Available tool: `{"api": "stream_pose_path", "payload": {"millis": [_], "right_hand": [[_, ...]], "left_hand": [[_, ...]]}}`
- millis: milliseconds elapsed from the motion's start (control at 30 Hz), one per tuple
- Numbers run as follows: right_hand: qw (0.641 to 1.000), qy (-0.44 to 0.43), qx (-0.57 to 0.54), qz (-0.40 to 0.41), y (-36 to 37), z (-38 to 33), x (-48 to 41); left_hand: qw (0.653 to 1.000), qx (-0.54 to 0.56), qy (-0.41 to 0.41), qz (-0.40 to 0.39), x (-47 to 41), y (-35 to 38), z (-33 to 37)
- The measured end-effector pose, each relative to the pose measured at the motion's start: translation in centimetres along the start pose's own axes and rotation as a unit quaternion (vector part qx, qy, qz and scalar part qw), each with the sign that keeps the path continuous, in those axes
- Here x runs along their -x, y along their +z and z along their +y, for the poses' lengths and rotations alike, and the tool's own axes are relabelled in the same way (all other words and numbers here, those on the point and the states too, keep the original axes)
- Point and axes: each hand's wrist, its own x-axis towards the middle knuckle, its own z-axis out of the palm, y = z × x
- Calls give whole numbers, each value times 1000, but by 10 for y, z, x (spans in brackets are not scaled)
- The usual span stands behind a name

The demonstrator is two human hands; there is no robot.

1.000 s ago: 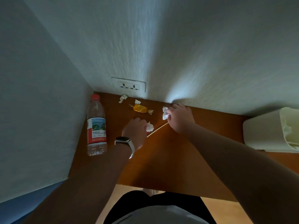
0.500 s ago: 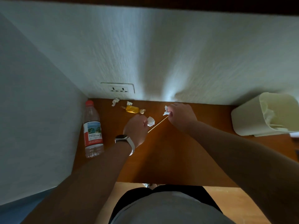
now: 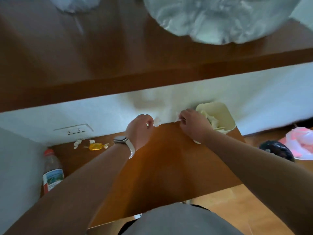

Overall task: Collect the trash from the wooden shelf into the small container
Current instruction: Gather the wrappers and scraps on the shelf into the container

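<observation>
- Right hand [image 3: 193, 124] pinches a blurred white scrap [image 3: 177, 118] in curled fingers, touching the left rim of the small container [image 3: 227, 116]
- Left hand [image 3: 139, 128] pinches a crumpled tissue [image 3: 157, 122], further left of the container
- Yellow candy wrapper [image 3: 96, 146] and paper bits [image 3: 77, 143] lie on the wooden shelf [image 3: 169, 167], well left of the container

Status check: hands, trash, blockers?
Left hand pinches a paper scrap; right hand pinches a second scrap beside the small container. Yellow candy wrapper and two loose scraps lie on the wooden shelf. No blocker seen.
</observation>
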Motion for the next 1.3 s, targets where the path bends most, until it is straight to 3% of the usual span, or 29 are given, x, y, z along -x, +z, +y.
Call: {"api": "stream_pose_path", "payload": {"millis": [133, 333, 667, 900, 1300], "right_hand": [[999, 16, 2, 43, -36, 49, 11], [997, 58, 7, 47, -63, 115, 30], [999, 20, -25, -3, -72, 174, 27], [999, -36, -4, -22, -74, 183, 12], [980, -180, 3, -80, -36, 85, -29]], "left_hand": [[998, 24, 63, -8, -19, 21, 65], [990, 17, 134, -32, -41, 55, 139], [993, -26, 105, -38, -68, 99, 199], [993, -60, 98, -32, -65, 97, 185], [993, -86, -81, 9, -2, 48, 77]]}}
